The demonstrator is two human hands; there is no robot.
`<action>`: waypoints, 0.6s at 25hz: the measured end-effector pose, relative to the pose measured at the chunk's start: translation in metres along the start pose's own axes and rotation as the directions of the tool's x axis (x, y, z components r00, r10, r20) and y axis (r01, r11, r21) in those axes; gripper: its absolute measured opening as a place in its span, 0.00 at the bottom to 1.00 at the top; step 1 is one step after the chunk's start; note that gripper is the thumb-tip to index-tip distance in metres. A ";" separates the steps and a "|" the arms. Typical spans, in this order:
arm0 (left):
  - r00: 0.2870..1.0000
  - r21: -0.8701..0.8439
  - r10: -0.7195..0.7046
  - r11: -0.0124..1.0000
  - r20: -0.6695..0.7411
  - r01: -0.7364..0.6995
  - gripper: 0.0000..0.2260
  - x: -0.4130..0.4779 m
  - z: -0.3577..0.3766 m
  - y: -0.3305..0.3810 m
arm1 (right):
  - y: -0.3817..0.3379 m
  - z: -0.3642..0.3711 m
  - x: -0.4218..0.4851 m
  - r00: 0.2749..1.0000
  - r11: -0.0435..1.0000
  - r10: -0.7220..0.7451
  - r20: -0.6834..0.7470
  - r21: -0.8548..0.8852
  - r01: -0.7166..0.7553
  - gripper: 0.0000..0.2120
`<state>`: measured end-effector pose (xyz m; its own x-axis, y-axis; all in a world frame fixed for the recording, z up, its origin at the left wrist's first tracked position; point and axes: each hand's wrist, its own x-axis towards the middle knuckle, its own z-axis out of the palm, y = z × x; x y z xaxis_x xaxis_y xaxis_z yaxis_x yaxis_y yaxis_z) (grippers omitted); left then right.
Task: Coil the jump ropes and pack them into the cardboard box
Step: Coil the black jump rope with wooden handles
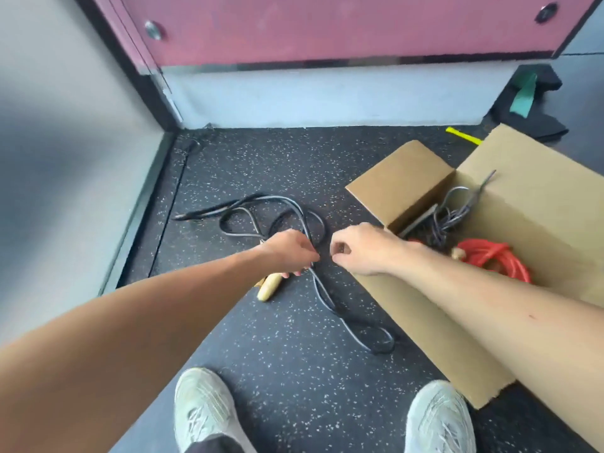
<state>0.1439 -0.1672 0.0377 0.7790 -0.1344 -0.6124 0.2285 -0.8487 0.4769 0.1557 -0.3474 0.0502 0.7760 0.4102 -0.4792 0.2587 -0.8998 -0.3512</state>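
Shoes [209,410] are standing close while my left hand [289,253] is pinching the black rope [322,294], which is running near-to-far, and my right hand [362,248] is curling beside it, hold unclear.

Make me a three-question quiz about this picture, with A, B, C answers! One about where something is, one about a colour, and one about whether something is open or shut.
1. Where is the red rope?
A. On a shelf
B. In the cardboard box
C. Hanging on the wall

2. What colour is the jump rope lying on the floor?
A. Green
B. Pink
C. Black

3. The cardboard box is:
A. Open
B. Taped shut
C. Squashed flat

Answers:
1 B, its coils lie between the box walls.
2 C, dark loops sprawl on the speckled floor.
3 A, its flaps stand apart and the red rope shows inside.
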 end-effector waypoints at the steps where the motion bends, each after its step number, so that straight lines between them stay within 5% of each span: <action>1: 0.999 0.034 -0.051 0.998 -0.018 0.052 0.11 0.003 0.006 -0.023 | -0.010 0.028 0.010 0.999 0.999 0.011 0.045 0.049 -0.013 0.09; 4: 0.960 0.065 -0.226 0.969 -0.166 0.239 0.19 0.022 0.029 -0.085 | -0.030 0.104 0.041 0.970 0.968 0.094 0.225 0.206 -0.142 0.21; 7: 0.926 0.004 -0.316 0.946 -0.208 0.324 0.25 0.046 0.040 -0.115 | -0.043 0.138 0.072 0.967 0.921 0.133 0.217 0.334 -0.202 0.39; 11: 0.926 -0.106 -0.336 0.941 -0.170 0.322 0.24 0.080 0.050 -0.141 | -0.051 0.153 0.111 0.977 0.831 0.150 0.150 0.516 -0.207 0.38; 13: 0.923 -0.221 -0.384 0.902 -0.014 0.372 0.16 0.076 0.047 -0.142 | -0.053 0.153 0.119 0.959 0.659 0.217 0.180 0.698 -0.280 0.34; 15: 0.922 -0.253 -0.364 0.887 0.135 0.387 0.09 0.061 0.040 -0.138 | -0.057 0.143 0.117 0.919 0.336 0.316 0.235 0.878 -0.340 0.26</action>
<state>0.1370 -0.0782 -0.0911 0.5558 0.1160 -0.8232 0.6521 -0.6750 0.3451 0.1497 -0.2268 -0.1008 0.6595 0.1273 -0.7408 -0.6827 -0.3111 -0.6612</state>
